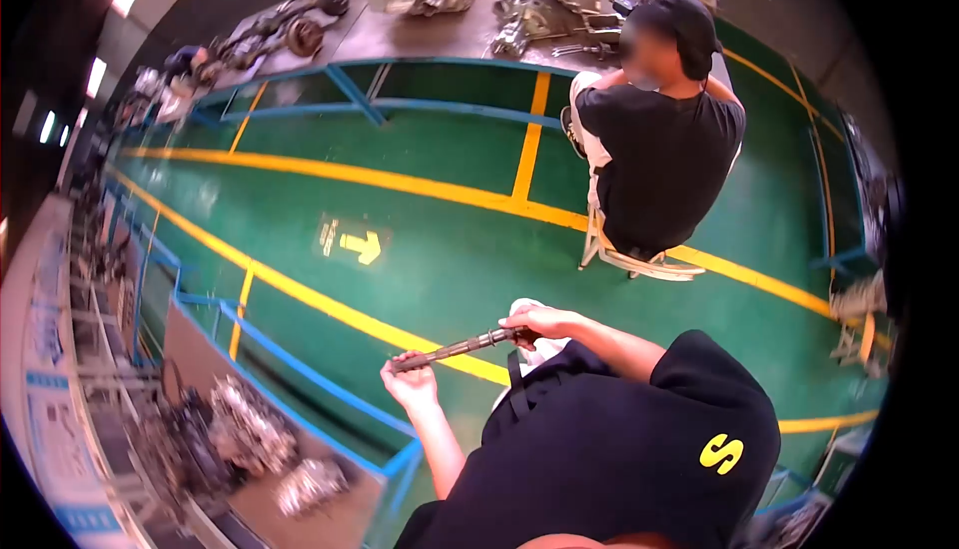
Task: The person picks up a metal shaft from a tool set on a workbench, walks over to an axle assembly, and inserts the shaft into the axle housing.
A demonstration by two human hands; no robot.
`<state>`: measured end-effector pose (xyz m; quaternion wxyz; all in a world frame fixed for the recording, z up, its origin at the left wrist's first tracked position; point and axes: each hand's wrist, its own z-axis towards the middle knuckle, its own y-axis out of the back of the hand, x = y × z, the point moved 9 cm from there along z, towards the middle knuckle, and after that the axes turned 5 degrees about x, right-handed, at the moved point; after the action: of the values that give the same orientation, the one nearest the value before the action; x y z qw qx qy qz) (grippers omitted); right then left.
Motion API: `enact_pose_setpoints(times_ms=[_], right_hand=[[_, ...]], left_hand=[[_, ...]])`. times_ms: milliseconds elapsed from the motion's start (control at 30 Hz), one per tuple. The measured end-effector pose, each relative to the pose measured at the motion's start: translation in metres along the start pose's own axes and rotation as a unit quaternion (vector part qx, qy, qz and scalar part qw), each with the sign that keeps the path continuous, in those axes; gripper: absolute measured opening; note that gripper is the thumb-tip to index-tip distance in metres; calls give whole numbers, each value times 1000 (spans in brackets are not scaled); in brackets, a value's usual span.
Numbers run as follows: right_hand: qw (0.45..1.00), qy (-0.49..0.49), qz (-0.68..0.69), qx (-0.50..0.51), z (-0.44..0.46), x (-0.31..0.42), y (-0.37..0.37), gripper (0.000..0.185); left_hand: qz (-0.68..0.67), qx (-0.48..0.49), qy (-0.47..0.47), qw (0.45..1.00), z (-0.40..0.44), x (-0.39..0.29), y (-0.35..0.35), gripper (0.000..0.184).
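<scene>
And here's the metal rod point(455, 350), slanting between two hands: the left hand point(410, 381) has its fingers closed around the lower end, the right hand point(537, 322) grips the upper end, fingers narrow about it. Over at lower left, a blue-framed table point(345, 505) carries silvery metal parts point(250, 427); a seated person point(664, 139) faces another parts-laden table point(430, 41).

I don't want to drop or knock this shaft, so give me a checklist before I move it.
1. Left hand on one end of the shaft: ok.
2. Right hand near the other end: ok.
3. Shaft apart from the parts bench at lower left: ok.
4. Seated person out of contact with it: ok.
5. Grip firm enough: cannot tell.
6. Shaft free of oil: cannot tell.
</scene>
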<state>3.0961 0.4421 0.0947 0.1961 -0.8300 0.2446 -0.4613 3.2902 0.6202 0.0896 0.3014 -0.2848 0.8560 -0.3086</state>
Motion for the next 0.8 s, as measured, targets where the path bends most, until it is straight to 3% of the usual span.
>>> enact_pose_setpoints(times_ms=[67,100,167,200,300,333,400,433,533,600,667,733,767,800], right_hand=[[999,-17,43,9,49,17,24,41],[1000,-2,19,10,73,28,35,42],[998,40,-5,56,139,45,59,45],[999,33,25,6,159,66,66,50],[989,-40,-141,2,221,121,101,55],[969,-18,-240,-54,252,137,127,58],[951,-127,-280,22,283,200,122,56],[934,-93,-344,16,313,230,127,58],[896,-84,-436,17,357,349,111,59],[920,-58,-385,42,388,407,99,56],[915,-2,-403,22,440,456,103,50],[942,34,-330,43,524,471,109,50],[903,28,-429,12,553,486,114,50],[869,2,-494,16,588,485,126,46]], left_hand=[[104,120,-27,987,38,-7,-91,18],[93,175,9,980,66,-3,-124,15],[138,147,29,979,127,0,-157,13],[168,127,26,977,165,3,-170,13],[172,26,65,983,247,-15,-195,12],[179,10,56,982,265,-33,-200,12],[154,-11,103,983,305,-44,-240,12],[154,-19,95,983,319,-58,-262,13],[136,68,17,988,351,-108,-357,13],[87,144,-18,986,381,-134,-415,14],[110,167,-180,963,418,-155,-458,19],[188,101,-218,952,500,-154,-448,25],[143,44,-139,979,532,-138,-452,27],[178,-23,-136,974,580,-144,-438,29]])
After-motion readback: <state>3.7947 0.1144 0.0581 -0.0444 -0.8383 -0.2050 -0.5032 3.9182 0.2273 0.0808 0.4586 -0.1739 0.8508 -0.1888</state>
